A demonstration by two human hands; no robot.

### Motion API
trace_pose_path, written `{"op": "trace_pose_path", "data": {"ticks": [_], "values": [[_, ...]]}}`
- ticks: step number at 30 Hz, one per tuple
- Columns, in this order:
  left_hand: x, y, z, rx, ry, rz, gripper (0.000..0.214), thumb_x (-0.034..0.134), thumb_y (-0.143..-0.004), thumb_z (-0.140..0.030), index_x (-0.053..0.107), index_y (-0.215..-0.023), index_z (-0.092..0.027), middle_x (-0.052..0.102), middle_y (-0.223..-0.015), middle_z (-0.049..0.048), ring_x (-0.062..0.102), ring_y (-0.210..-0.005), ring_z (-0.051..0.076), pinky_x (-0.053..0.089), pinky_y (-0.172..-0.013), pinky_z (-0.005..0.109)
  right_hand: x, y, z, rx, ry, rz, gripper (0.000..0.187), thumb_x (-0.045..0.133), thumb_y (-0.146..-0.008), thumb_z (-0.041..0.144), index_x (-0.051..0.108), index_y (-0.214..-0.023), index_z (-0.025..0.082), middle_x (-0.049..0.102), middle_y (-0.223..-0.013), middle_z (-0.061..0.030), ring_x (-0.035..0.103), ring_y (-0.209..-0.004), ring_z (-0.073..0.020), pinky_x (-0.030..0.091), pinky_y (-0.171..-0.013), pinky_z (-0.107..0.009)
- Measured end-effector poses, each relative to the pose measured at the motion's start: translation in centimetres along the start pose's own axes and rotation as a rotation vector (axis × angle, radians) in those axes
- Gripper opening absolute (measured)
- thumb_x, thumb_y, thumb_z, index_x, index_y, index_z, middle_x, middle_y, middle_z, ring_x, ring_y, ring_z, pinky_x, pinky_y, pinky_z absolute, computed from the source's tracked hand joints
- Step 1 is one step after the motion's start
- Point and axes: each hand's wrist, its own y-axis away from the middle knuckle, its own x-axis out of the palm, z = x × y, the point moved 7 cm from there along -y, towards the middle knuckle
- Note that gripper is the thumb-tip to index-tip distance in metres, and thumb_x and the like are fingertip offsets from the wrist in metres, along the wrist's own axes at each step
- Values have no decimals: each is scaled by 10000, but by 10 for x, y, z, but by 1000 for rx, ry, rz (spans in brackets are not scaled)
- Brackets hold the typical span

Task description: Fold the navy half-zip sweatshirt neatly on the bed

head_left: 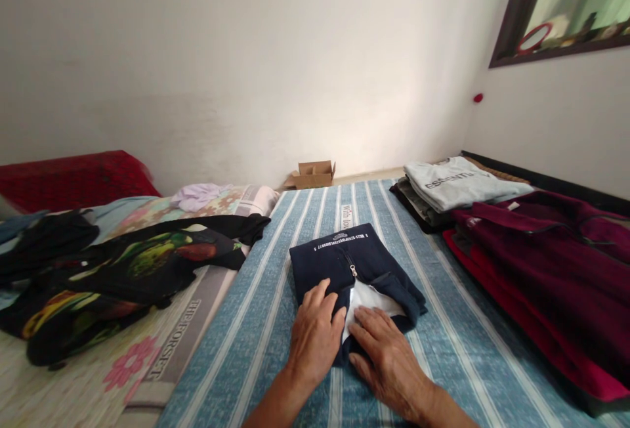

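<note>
A folded navy zip-up jacket (325, 257) lies on a blue striped bedsheet (260, 283), its collar end toward me. The zipper pull is down a little, and the white lining shows in the collar opening. My left hand (317, 326) rests on the jacket's left collar side, fingers stretched out over the cloth. Across the white lining and the near collar edge lies my right hand (384, 356), fingers extended and flat. Neither hand grasps the cloth. The part of the collar under my hands is hidden.
At right are a stack topped by a light grey shirt (453, 182) and a pile topped by a maroon garment (551, 251). A black patterned garment (147, 264) lies spread at left. A cardboard box (312, 175) stands by the wall.
</note>
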Motion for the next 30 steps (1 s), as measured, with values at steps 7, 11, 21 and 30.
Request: {"op": "trace_pose_path", "data": {"ticks": [7,11,21,30], "values": [[19,3,0,11,-65,278,459,351,-890,-259,433,-1333,-169,356,-1446,92,289,-1340,233,239,-1085,486,7,0,-3,10,4,-7,396,563,-821,294,557,-1211,226,543,-1293,-70,452,-1224,-249,341,-1050,-442],[27,5,3,-3,-128,352,510,337,-900,-313,358,-1392,-181,227,-1499,78,169,-1382,250,173,-1096,510,10,0,-4,1,5,-4,436,561,-821,297,528,-1252,239,537,-1302,-68,458,-1219,-247,341,-1047,-439],[35,7,9,-55,-152,450,547,311,-914,-414,232,-1439,-281,94,-1524,62,67,-1393,280,137,-1079,561,17,2,-8,1,-8,-22,445,589,-793,335,559,-1222,222,547,-1293,-81,474,-1207,-266,365,-1029,-441],[31,7,9,-56,-119,444,573,317,-902,-477,256,-1433,-271,129,-1517,68,93,-1389,290,157,-1072,570,4,15,-1,-144,-46,-312,211,504,-827,263,630,-989,215,665,-1066,-99,605,-1029,-238,484,-909,-382]]}}
